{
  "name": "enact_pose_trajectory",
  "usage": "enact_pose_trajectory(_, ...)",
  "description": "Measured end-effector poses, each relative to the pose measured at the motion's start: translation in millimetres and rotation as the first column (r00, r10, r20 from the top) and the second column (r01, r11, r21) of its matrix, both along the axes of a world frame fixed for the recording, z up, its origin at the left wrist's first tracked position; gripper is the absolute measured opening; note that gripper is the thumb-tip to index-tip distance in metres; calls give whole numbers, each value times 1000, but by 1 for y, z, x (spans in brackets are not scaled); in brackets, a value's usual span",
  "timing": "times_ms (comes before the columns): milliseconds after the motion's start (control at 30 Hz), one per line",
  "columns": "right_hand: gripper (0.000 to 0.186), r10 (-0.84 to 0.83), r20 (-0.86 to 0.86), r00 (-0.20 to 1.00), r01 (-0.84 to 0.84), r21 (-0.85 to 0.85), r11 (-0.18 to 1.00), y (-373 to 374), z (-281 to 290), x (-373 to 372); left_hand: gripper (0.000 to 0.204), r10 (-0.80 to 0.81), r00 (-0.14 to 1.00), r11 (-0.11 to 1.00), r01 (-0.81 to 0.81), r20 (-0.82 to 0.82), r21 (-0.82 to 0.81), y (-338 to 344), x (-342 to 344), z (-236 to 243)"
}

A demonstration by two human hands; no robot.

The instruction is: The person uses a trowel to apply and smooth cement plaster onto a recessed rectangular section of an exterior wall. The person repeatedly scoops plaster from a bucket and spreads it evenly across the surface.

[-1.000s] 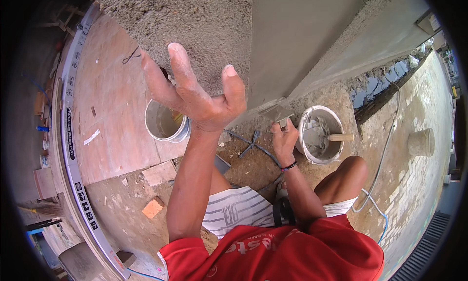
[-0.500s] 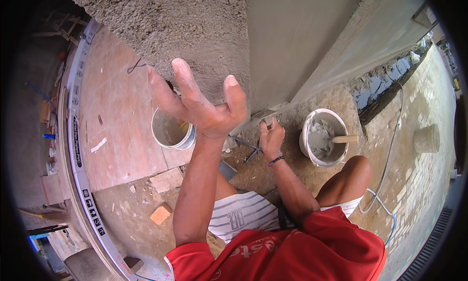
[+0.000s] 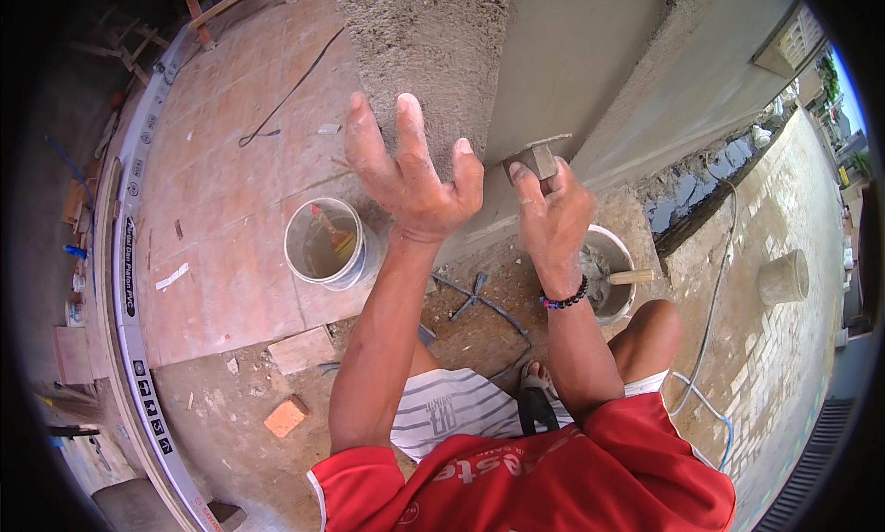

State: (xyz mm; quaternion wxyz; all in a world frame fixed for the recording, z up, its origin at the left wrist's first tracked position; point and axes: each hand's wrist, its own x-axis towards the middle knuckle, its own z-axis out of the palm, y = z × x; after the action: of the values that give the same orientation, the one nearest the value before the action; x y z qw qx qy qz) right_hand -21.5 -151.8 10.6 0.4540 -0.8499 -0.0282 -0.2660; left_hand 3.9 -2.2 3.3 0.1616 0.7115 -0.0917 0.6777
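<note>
Seemingly, right fingers (image 3: 526,185) pinch grey trowel (image 3: 542,160), mostly beyond their tips; left fingers (image 3: 411,133) spread.

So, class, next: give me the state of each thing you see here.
Left hand: open, spread
Right hand: closed around trowel
Trowel: held near wall
Wall: rough left face, smooth right face
White bucket: upright, open
Brush: leaning inside it
Mortar bucket: upright, partly filled
Brick: lying loose

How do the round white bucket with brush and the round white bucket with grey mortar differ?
The round white brush bucket holds a yellowish brush and stands on pinkish floor; the round white mortar bucket holds grey mortar and stands on brown ground. The right hand partly hides the mortar bucket, while the brush bucket's opening shows fully. Both are lidless.
</note>
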Motion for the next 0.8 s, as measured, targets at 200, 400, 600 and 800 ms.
enact_pose_trajectory(200,27,-12,163,987,28,-94,995,0,85,7,64,12,1000,1000,-12,0,0,-1,-1,1)
enact_pose_trajectory(400,16,-27,219,975,-53,349,936,-27,90,-14,67,-3,1000,1000,3,-4,12,1,1,0)
enact_pose_trajectory(600,19,73,-180,981,16,447,894,-68,-125,-24,73,20,996,1000,-18,-85,24,-1,-5,1)
enact_pose_trajectory(800,16,101,-327,940,51,426,903,-49,-250,-27,80,77,988,995,-67,-136,78,6,-10,-1)
